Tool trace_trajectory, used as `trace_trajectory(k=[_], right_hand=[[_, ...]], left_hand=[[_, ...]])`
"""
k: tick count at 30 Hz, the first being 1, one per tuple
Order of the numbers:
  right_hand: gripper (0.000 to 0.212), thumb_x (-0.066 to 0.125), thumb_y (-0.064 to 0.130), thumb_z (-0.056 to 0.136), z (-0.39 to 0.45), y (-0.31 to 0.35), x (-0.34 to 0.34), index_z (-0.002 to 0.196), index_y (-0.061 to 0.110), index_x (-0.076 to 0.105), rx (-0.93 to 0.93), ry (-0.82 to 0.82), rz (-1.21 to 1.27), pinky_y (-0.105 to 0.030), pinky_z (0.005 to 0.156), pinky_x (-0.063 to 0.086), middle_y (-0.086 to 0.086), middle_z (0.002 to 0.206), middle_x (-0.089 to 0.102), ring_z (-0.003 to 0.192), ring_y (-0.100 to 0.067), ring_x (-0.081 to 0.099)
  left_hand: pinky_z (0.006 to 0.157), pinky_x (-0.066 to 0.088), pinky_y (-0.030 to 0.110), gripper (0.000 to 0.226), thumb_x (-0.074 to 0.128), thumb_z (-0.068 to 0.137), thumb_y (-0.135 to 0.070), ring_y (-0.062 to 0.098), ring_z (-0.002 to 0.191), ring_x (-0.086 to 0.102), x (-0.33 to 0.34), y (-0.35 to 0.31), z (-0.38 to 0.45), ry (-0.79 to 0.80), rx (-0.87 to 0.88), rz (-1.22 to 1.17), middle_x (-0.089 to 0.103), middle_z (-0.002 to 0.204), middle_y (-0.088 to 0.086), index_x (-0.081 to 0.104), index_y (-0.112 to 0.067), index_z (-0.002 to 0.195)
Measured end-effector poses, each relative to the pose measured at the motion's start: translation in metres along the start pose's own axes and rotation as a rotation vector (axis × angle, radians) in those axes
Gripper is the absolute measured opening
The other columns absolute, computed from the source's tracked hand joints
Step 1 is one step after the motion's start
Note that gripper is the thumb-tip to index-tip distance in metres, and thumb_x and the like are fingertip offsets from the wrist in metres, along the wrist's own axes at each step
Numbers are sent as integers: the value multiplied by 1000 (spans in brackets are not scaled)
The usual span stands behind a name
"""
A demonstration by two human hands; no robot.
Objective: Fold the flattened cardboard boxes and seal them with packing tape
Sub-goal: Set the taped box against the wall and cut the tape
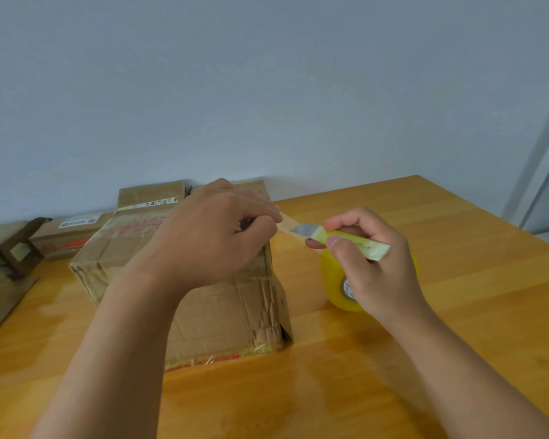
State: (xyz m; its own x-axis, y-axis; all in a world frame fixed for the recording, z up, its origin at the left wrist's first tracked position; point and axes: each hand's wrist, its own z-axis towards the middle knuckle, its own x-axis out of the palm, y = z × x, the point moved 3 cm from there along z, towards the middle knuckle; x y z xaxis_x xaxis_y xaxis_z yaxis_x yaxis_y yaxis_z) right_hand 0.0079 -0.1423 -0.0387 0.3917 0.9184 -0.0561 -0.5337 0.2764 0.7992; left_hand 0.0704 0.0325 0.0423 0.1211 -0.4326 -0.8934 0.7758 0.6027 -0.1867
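Folded cardboard box (184, 280) at table (457, 280) centre, creased and light; likely to slide unless pinned from above. Thin sticky tape strip (287, 224) stretched right toward yellow tape roll (333, 280); best held taut near box. Left hand (216, 236) arched over box top, pinching strip. Right hand (362, 258) curled around knife (336, 237), blade at strip. More boxes (76, 229) far left.

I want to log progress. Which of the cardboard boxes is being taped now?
The big assembled box under the left hand, nearest the tape roll. The other boxes lie behind, untouched.
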Motion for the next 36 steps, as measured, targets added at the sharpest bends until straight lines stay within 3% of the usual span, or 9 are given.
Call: trace_trajectory(k=[3,10,16,20,24,27,29,33,36], right_hand=[[20,58,33,84,0,0,0,94,17,64,3,10,-34,-50,69,55,8,89,75,88,-15,74],[11,60,25,86,2,4,0,93,18,65,16,47,-49,-43,69,56,8,89,75,89,-14,74],[5,62,16,91,1,6,1,95,13,64,34,125,-30,-16,60,51,2,92,77,79,2,71],[12,60,30,87,2,7,1,96,25,65,57,175,-99,-37,87,55,17,96,75,101,1,67],[12,55,47,81,2,3,8,85,38,62,57,286,-231,-58,120,6,26,95,72,125,15,45],[13,57,36,82,1,9,4,87,27,66,31,227,-100,-48,112,33,15,80,75,118,7,56],[12,59,23,80,4,13,-7,81,21,70,47,112,36,-37,82,52,6,68,72,88,-9,68],[22,61,10,72,10,21,-20,71,27,75,101,-7,234,-20,58,44,5,65,62,62,-9,55],[11,74,15,67,4,31,-14,69,26,72,193,287,343,-21,62,49,4,67,65,63,-9,61]], left_hand=[[84,22,-4,48,36,87,-33,-39,99,30,1,0,0,-1,29,5,53,93,-40,74,-4,88],[80,25,-5,46,38,88,-28,-35,99,33,6,2,1,17,-4,17,74,96,-15,70,3,85],[83,24,-6,49,36,87,-33,-40,99,29,5,0,2,-48,56,46,54,95,-37,74,-2,86],[84,33,6,53,32,86,-36,-26,102,39,4,-1,1,-59,61,57,73,96,-15,71,-1,84],[86,31,2,63,24,79,-49,-18,100,40,2,-2,2,-68,33,33,54,96,-44,77,-14,86],[85,32,3,65,23,77,-49,-18,101,40,3,0,2,-58,41,32,51,94,-45,77,-14,86],[83,32,1,64,24,78,-48,-23,102,37,3,2,2,-60,46,26,52,95,-43,76,-11,88],[81,26,-4,51,34,87,-33,-38,99,32,3,1,2,-47,86,48,66,101,-28,73,0,86],[78,38,9,49,34,88,-31,-11,90,56,4,3,3,-41,84,57,63,83,-14,69,2,83]])
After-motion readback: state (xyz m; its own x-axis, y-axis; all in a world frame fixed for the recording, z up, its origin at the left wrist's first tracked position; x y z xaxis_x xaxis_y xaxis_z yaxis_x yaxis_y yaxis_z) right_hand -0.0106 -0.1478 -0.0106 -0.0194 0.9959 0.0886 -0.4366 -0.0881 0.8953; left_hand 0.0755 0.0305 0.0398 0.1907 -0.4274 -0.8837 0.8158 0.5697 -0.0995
